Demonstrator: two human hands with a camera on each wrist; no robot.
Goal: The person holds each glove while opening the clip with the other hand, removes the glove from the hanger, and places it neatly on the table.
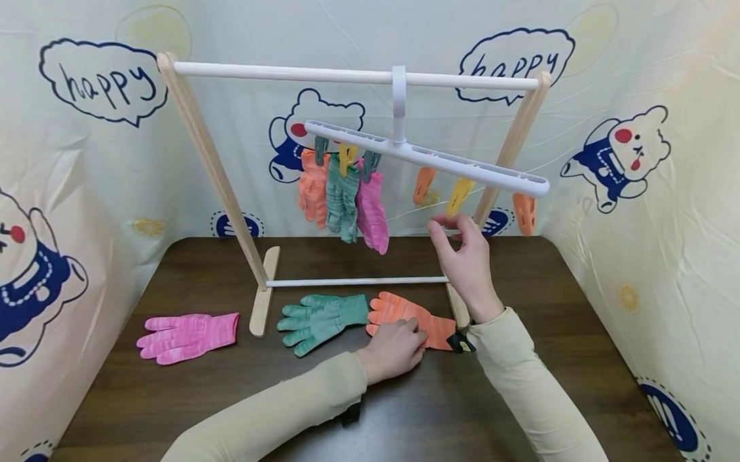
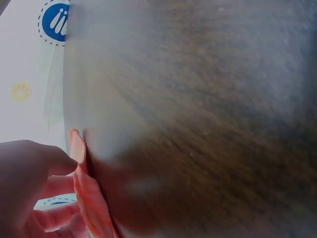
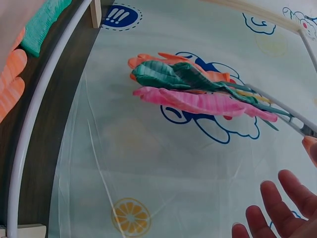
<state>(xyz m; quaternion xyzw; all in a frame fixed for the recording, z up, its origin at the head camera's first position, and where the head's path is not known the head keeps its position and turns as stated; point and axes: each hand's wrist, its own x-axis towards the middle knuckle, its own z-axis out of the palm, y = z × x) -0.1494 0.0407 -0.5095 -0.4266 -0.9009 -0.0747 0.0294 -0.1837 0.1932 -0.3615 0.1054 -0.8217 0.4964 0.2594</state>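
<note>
My left hand [image 1: 393,351] is on an orange knit glove [image 1: 437,325] on the table, pinching its fabric between thumb and curled fingers in the left wrist view. My right hand [image 1: 467,261] is raised just under a yellow clothespin [image 1: 460,195], its fingers loosely bent and nothing seen held. The clothespin hangs from a white hanger [image 1: 482,168], between two orange clothespins [image 1: 525,214]. At the hanger's left half, clips hold an orange glove [image 1: 313,188], a green glove [image 1: 343,199] and a pink glove [image 1: 373,211]. In the right wrist view the fingers [image 3: 277,203] look spread.
The hanger hooks over the white bar [image 1: 290,74] of a wooden-legged rack [image 1: 216,171], tilted down to the right. On the brown table [image 1: 492,412] lie a green glove [image 1: 321,319], touching the orange one, and a pink glove [image 1: 189,337] at the left. Patterned curtains surround the table.
</note>
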